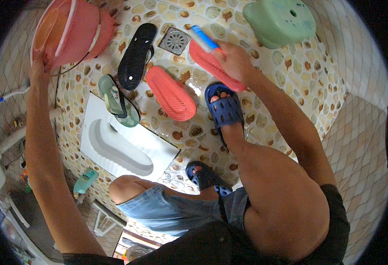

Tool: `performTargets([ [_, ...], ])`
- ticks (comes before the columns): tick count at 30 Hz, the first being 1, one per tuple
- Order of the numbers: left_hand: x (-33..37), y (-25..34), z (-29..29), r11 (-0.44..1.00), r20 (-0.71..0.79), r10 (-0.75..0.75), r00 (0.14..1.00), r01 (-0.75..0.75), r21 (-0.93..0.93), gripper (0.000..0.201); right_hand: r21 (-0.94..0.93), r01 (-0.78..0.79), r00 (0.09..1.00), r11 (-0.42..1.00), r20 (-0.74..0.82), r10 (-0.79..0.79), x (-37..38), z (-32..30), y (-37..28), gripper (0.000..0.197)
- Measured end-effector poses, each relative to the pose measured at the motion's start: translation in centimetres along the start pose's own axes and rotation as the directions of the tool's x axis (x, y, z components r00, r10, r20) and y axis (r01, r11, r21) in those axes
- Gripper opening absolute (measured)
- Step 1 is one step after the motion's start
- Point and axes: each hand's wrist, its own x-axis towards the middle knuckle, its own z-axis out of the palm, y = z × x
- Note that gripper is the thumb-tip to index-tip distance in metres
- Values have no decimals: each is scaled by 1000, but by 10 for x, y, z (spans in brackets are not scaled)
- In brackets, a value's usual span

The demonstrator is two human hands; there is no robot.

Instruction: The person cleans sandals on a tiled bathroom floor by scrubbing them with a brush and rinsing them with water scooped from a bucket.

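Observation:
At the upper left, my left hand grips the rim of a tilted pink basin. My right hand is closed around a scrub brush with blue and white at its head. Beneath the brush and that hand lies a red slipper on the wet floor, partly covered by the hand. Its mate, another red slipper, rests sole up to the left. A black flip-flop and a green flip-flop with a dark strap lie further left.
A metal floor drain sits between the slippers. The white squat toilet is sunk in the floor, left of my feet in blue sandals. A green plastic stool stands far right. Near the left wall is a green bottle.

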Motion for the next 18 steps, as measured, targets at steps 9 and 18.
performTargets([
  [9, 27, -12, -10, 981, 102, -69, 992, 49, 189, 17, -88, 60, 998, 994, 28, -57, 16, 22, 68, 59],
  [18, 29, -14, -20, 980, 73, -54, 996, 39, 194, 26, 11, -21, 993, 1000, 116, 19, -22, 38, 57, 34],
])
